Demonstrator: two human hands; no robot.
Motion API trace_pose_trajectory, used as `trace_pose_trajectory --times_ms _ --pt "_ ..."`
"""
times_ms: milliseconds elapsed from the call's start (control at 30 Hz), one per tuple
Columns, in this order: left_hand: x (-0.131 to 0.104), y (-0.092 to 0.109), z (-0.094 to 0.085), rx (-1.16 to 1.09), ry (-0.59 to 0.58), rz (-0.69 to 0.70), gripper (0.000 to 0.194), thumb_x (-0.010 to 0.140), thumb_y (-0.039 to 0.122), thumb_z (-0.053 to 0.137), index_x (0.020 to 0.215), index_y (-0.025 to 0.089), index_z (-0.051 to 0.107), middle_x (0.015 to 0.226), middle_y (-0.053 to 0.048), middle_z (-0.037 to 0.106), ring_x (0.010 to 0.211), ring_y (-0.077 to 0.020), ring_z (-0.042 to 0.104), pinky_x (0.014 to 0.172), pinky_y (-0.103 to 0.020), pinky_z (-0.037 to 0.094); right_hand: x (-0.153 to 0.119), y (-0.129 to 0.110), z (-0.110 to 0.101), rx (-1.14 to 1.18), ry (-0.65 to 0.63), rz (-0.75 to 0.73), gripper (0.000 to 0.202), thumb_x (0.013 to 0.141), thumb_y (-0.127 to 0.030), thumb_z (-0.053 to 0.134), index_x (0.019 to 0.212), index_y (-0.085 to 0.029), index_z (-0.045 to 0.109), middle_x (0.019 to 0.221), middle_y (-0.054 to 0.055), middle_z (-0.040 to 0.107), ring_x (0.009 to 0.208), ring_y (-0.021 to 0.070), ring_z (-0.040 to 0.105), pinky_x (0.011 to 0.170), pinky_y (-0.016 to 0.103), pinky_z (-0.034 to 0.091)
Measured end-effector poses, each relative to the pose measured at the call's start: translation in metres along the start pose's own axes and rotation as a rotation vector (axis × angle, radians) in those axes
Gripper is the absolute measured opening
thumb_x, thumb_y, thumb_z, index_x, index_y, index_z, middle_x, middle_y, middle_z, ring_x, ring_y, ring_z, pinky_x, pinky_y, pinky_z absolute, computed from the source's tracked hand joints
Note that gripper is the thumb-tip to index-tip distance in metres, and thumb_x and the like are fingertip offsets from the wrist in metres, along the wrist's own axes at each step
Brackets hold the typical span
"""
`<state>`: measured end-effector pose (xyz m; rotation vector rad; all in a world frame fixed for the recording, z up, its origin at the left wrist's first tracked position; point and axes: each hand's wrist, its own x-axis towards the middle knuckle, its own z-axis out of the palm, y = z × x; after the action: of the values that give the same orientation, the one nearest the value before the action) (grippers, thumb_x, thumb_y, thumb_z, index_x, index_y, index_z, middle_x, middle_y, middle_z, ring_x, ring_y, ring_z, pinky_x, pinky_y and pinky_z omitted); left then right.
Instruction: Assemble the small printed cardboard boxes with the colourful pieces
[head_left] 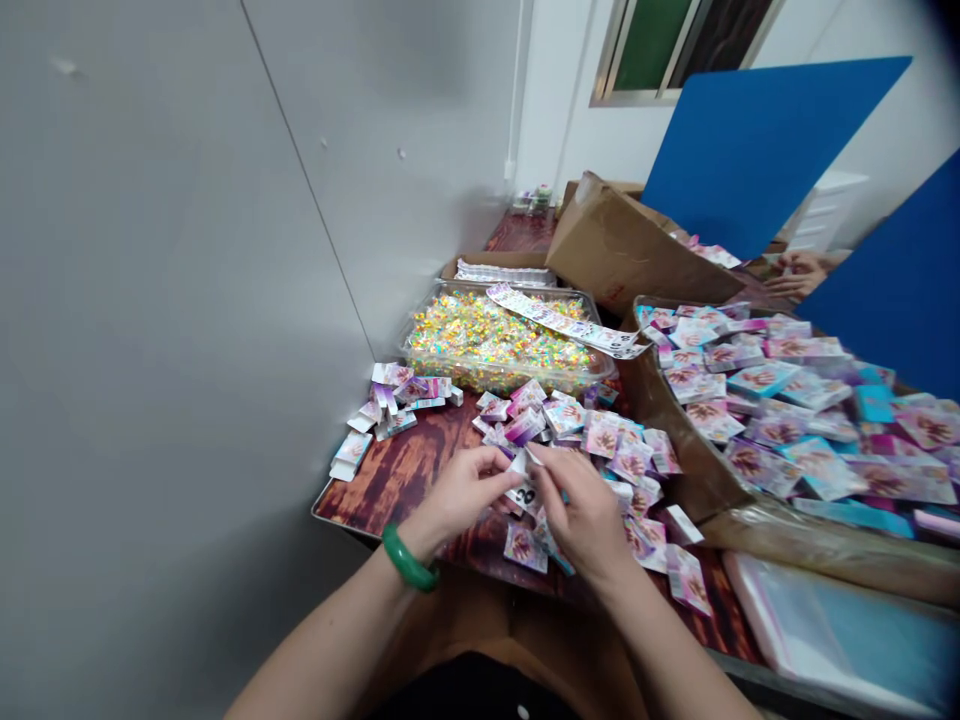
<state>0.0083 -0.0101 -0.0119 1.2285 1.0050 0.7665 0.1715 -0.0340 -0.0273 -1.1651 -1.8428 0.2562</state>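
My left hand [466, 492], below which a green bangle circles the wrist, pinches one side of a small white printed paper piece [525, 495] with black round marks. The fingers of my right hand [583, 508] are closed on its upper right edge. Whether the piece is a folded sheet or a small box is hard to make out. Small purple, pink and blue printed boxes [630, 455] lie loosely around both hands on the wood-patterned table [427, 460]. My fingers partly cover the boxes beneath.
A clear bin [510, 375] of small colourful packets stands behind, with printed strips [559, 318] across it. Another cluster of boxes [352, 450] lies left, by the grey wall. At right are a carton [690, 480] heaped with boxes, plastic bags [832, 630] and another person's hand [799, 275].
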Motion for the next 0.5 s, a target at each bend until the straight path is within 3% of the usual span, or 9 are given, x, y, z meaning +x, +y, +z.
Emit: trace_pose_trajectory --times_ms 100,167,267,367,433,500 --pt "0.000 -0.001 0.004 -0.135 0.006 0.021 0.019 0.071 0.031 0.068 0.072 0.014 0.060 0.068 0.001 0.058 0.061 -0.0121 0.056 0.064 -0.027 0.048 -0.008 0.003 0.008 -0.009 -0.081 -0.084 0.036 0.089 -0.021 0.049 0.123 -0.014 0.055 0.119 0.014 0.063 0.110 0.0240 0.059 0.094 0.037 0.046" --pt "-0.001 0.004 0.002 0.007 -0.059 0.119 0.017 0.073 0.030 0.067 0.073 0.013 0.066 0.073 -0.003 0.062 0.068 -0.0135 0.058 0.067 -0.026 0.047 -0.015 0.006 0.008 0.041 -0.133 -0.030 0.034 0.091 -0.020 0.044 0.123 -0.016 0.053 0.119 0.012 0.064 0.109 0.0215 0.060 0.091 0.033 0.048" --pt "0.009 0.018 -0.014 0.371 -0.058 0.285 0.020 0.079 0.032 0.062 0.079 0.015 0.072 0.081 -0.005 0.067 0.076 -0.0156 0.060 0.070 -0.025 0.046 -0.025 0.011 0.002 0.106 -0.198 0.163 0.025 0.092 -0.023 0.040 0.109 -0.018 0.058 0.091 0.007 0.071 0.083 0.0182 0.067 0.072 0.027 0.052" --pt "0.046 0.036 -0.043 0.738 0.150 0.362 0.028 0.086 0.036 0.051 0.085 0.016 0.070 0.082 -0.005 0.069 0.077 -0.0158 0.061 0.070 -0.025 0.045 -0.033 0.013 0.000 0.159 -0.327 0.281 0.023 0.093 -0.028 0.039 0.089 -0.020 0.061 0.069 0.002 0.066 0.063 0.0159 0.063 0.060 0.024 0.049" --pt "0.084 0.050 -0.064 1.040 0.280 0.295 0.029 0.090 0.031 0.044 0.092 0.016 0.068 0.089 -0.005 0.069 0.082 -0.0161 0.061 0.075 -0.026 0.046 -0.036 0.011 0.004 0.214 -0.426 0.304 0.025 0.092 -0.029 0.042 0.085 -0.021 0.064 0.074 0.002 0.068 0.069 0.0165 0.064 0.064 0.023 0.048" --pt "0.126 0.062 -0.081 1.125 0.291 0.245 0.025 0.088 0.026 0.048 0.099 0.013 0.066 0.100 -0.009 0.068 0.094 -0.0199 0.060 0.083 -0.030 0.045 -0.037 0.009 0.012 0.259 -0.474 0.332 0.024 0.091 -0.030 0.045 0.087 -0.022 0.067 0.085 0.003 0.071 0.080 0.0178 0.066 0.072 0.024 0.049"
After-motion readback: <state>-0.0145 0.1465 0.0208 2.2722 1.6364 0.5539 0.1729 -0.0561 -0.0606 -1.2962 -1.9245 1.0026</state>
